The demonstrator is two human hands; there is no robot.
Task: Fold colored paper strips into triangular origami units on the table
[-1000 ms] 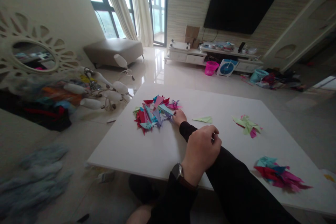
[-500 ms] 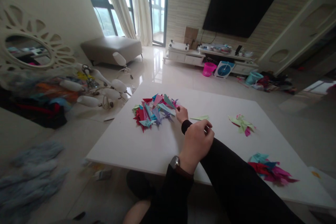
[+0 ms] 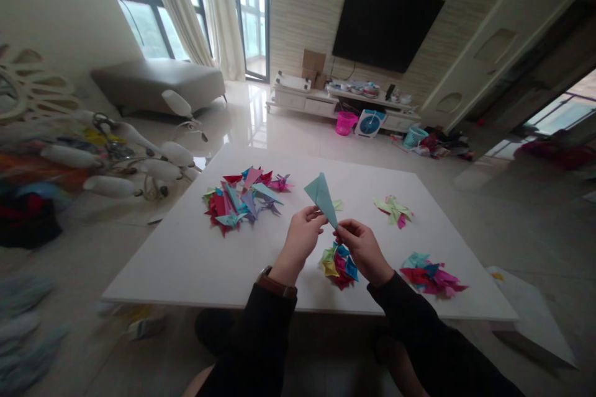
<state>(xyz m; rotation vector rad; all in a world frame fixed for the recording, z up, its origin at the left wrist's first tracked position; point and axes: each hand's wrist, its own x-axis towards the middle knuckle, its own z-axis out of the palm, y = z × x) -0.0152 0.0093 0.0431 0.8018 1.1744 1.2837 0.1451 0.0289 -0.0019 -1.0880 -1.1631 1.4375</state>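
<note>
A light teal piece of folded paper (image 3: 321,192), long and pointed, is held above the white table (image 3: 158,267). My right hand (image 3: 365,251) pinches its narrow lower tip between thumb and fingers. My left hand (image 3: 300,239), wearing a brown watch strap, has curled fingers at the paper's left edge, seeming to grip it; the exact contact is partly hidden. Below my hands lies a cluster of small multicoloured folded papers (image 3: 339,265). To the left spreads a larger pile of coloured folded papers (image 3: 242,201). Behind the held paper, a pale green paper piece (image 3: 338,205) shows in part.
On the table's right side are a pale green and pink paper pile (image 3: 393,208) and a red, blue and magenta one (image 3: 433,276). A lamp with several white shades (image 3: 153,167) stands left of the table. Beyond are a pink basket (image 3: 345,123) and a fan (image 3: 370,123).
My right hand has drawn the teal paper from the left pile back to the right. My left hand has moved left to the paper, and my arms have uncrossed. The view has shifted right.
</note>
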